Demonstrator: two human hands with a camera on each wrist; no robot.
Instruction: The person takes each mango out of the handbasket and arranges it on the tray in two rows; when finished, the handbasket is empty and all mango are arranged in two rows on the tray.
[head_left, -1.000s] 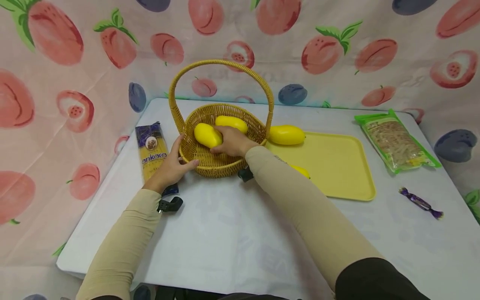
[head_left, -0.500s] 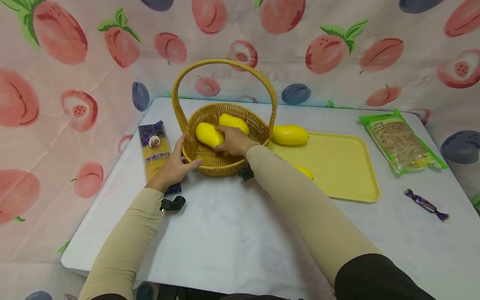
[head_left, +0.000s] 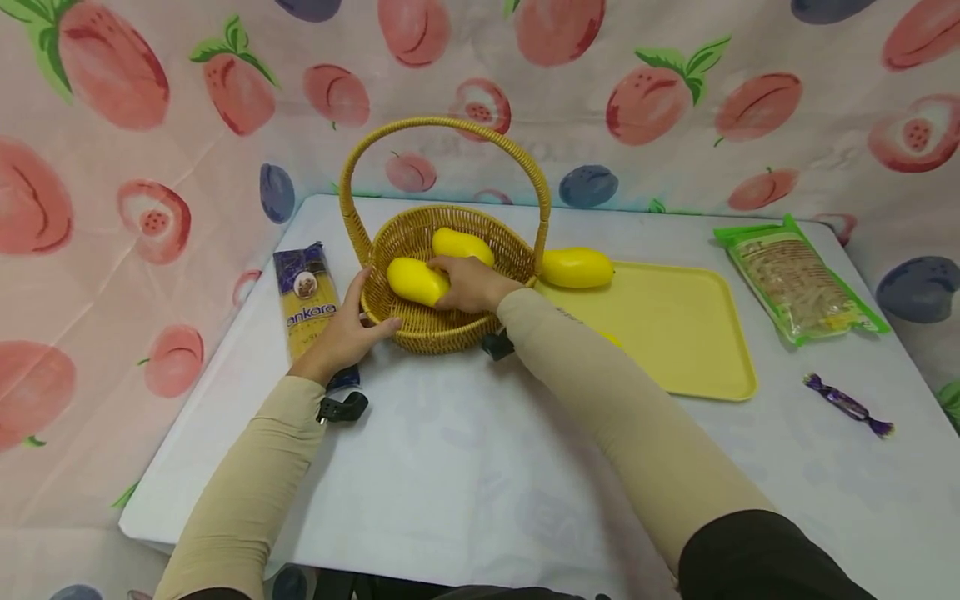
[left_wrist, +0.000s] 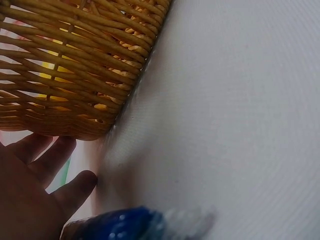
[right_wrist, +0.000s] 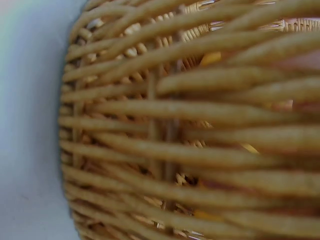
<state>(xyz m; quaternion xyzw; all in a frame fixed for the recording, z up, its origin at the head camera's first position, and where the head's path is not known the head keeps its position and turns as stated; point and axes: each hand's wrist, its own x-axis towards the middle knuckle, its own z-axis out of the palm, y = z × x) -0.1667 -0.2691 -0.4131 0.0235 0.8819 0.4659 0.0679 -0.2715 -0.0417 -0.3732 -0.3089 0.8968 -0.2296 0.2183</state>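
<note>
My right hand [head_left: 474, 285] reaches into the yellow wicker basket [head_left: 438, 342] and grips a smooth yellow mango [head_left: 414, 281] at its right end. A second mango [head_left: 461, 244] lies just behind it in the basket. With thumb and fingers spread, my left hand [head_left: 341, 337] rests against the basket's left side. The left wrist view shows those fingers [left_wrist: 55, 155] straight at the weave of the basket [left_wrist: 75, 65]. Only the wall of the basket [right_wrist: 175, 120] fills the right wrist view; the right hand's grip is hidden there.
A yellow tray [head_left: 690, 333] lies right of the basket, with a mango [head_left: 577, 267] at its back left corner and another mostly hidden behind the right sleeve. An Ankara packet [head_left: 306, 296] lies at the left. Further right are a green-edged bag [head_left: 798, 279] and a purple-wrapped candy [head_left: 847, 405].
The gripped mango has turned to lie more level and shifted slightly toward the front of the basket, together with my right hand. My left hand stays at the basket's side.
</note>
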